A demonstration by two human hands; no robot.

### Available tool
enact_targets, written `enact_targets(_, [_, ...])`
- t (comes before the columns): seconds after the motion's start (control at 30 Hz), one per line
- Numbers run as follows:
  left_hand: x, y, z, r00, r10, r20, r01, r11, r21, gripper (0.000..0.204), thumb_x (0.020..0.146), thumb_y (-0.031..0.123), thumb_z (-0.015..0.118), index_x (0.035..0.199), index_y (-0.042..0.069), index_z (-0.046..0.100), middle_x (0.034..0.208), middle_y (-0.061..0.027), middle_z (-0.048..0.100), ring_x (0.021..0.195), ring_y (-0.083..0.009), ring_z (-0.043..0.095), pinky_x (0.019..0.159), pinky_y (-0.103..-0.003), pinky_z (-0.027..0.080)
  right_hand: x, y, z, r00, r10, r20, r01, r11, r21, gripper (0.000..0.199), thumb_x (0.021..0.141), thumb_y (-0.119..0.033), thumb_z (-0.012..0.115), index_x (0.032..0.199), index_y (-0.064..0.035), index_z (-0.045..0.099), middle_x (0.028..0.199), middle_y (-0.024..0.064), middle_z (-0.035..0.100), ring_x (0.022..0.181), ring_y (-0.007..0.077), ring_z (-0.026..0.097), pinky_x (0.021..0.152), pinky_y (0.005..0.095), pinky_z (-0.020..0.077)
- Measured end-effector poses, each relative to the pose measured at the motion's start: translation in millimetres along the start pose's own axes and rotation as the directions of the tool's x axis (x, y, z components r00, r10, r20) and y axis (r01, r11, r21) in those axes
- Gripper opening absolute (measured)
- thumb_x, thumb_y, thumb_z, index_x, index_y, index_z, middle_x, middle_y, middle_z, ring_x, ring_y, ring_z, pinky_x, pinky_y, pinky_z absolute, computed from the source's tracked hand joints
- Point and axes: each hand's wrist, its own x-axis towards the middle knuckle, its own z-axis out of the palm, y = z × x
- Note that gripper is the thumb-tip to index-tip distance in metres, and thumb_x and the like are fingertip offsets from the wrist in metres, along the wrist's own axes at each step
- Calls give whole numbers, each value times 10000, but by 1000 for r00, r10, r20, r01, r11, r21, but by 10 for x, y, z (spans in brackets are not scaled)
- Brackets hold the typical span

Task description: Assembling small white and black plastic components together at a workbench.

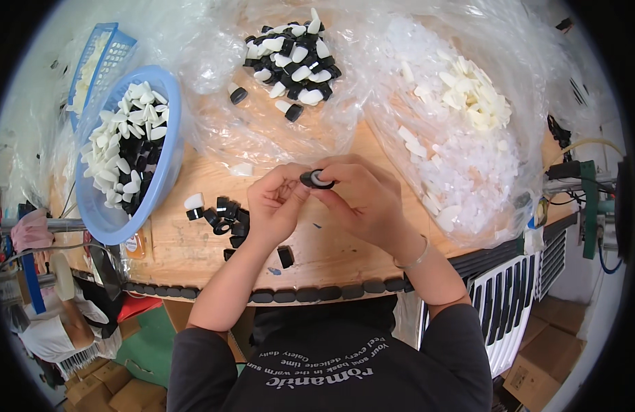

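Above the middle of the table, my left hand (275, 199) and my right hand (362, 200) meet at a small black cap-like part (308, 180). My left fingertips pinch its left side. From the right, my right thumb and forefinger close around it, at a whitish round piece that shows in its opening. Part of the cap is hidden by the fingers. Just left of my left wrist lie several loose black caps (225, 208), one with a white rounded tip (194, 201) on it. Another black cap (285, 257) lies between my forearms.
A blue basin (173, 147) with white tips and black caps stands at the left, a blue basket (111, 41) behind it. Capped pieces (293, 62) are heaped at the back. Clear plastic (393, 130) bears translucent and cream pieces at the right. Black pads (307, 294) line the near edge.
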Motion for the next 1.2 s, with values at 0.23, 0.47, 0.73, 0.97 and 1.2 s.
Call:
enact_targets(0.23, [51,86,37,996,88,-28,-81,974,212,173,860,-97,546,1021,-41,577,958,-88,618,940,-141,580,859,-262,448,7,16,-10,986,-148,71,156,978,-138,234,716,51,710,909,-30,606,960,123,629,771,254,654,641,302,546])
enact_targets(0.47, [144,173,-14,958,257,128,-280,748,601,182,750,-115,622,908,-26,619,879,-116,633,821,-227,599,755,-291,465,7,-10,-42,990,-92,107,110,980,-168,224,723,55,699,913,-18,604,950,118,627,762,255,647,636,304,544])
enact_targets(0.73, [156,105,-46,939,314,142,-343,820,458,188,703,-110,641,874,-32,633,834,-119,640,786,-242,598,728,-306,465,11,-23,-39,991,-116,64,120,991,-67,235,723,29,724,921,-19,607,935,114,634,762,238,649,635,300,544])
enact_targets(0.97, [204,236,-30,901,334,278,-434,683,587,210,677,-118,630,873,-42,631,812,-134,620,755,-268,577,713,-325,460,22,-32,-92,988,-100,122,107,993,-52,215,736,22,716,917,-17,606,941,108,633,770,241,649,635,304,540])
enact_targets(1.2, [222,322,-43,878,316,361,-480,567,669,231,660,-122,625,877,-41,631,821,-140,610,764,-296,574,707,-346,470,42,-76,-129,980,-93,175,108,991,-74,179,753,7,703,903,-15,606,945,102,618,773,247,639,648,308,532])
